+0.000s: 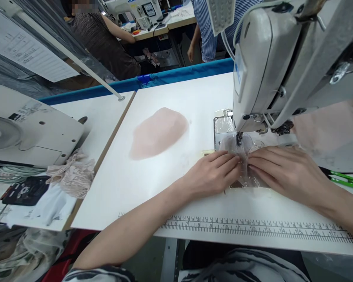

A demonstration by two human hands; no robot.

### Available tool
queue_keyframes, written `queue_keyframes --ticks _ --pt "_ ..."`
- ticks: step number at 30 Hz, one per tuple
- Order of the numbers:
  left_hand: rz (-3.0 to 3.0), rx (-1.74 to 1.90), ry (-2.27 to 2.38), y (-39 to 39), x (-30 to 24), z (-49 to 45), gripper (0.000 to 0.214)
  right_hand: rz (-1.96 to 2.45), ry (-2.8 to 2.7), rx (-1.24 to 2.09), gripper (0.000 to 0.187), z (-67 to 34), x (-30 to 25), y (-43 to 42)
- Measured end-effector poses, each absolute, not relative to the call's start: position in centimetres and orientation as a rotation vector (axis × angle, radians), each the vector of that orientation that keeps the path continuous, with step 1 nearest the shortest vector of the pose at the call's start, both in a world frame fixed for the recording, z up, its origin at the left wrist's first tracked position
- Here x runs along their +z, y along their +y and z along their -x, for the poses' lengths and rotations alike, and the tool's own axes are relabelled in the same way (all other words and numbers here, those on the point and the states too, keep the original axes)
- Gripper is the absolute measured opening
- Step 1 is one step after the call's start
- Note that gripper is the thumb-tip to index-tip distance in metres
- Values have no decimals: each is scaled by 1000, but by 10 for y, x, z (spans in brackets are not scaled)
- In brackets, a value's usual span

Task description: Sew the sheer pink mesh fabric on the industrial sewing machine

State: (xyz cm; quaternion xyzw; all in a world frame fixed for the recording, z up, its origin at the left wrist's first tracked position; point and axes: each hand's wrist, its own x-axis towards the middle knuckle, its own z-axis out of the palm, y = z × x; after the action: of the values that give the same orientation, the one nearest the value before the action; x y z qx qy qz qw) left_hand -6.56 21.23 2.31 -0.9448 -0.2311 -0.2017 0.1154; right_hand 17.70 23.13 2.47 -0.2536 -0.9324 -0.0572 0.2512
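Observation:
A thin, see-through piece of fabric (245, 172) lies under the presser foot of the sewing machine (254, 66), over its metal needle plate (220, 127). My left hand (213, 174) is on the left side of this fabric just in front of the needle, fingers drawn together on it. From the right, my right hand (288, 170) pinches the same fabric between thumb and fingers. Flat on the white table to the left is a sheer pink fabric piece (161, 133). More pink fabric (326, 125) lies behind my right hand, under the machine arm.
A printed ruler (253, 227) runs along the table's front edge. Bright green tool handles (347, 180) lie at far right. On the left table stand another machine (26, 125) and a bundle of pale fabric strips (76, 174). Two people (106, 43) are beyond the blue cloth edge (182, 74).

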Motion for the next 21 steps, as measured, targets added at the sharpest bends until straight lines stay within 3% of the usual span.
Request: queue_keyframes --ticks 2,5,6,10,14,21 --pt "2747 -634 -761 212 22 64 12 667 -2555 -103 24 -179 28 231" --pt "2773 -764 -921 212 21 62 12 667 -2599 -49 60 -180 31 229" --pt "2779 -795 -950 212 21 61 13 671 -2611 -79 62 -180 31 228" --pt "2815 -766 -926 211 22 60 21 624 -2604 -296 23 -177 32 226" --pt "2811 -632 -883 209 22 59 43 540 -2595 -342 29 -176 35 225" --pt "2679 -501 -866 202 22 57 29 518 -2574 -273 30 -175 32 223"
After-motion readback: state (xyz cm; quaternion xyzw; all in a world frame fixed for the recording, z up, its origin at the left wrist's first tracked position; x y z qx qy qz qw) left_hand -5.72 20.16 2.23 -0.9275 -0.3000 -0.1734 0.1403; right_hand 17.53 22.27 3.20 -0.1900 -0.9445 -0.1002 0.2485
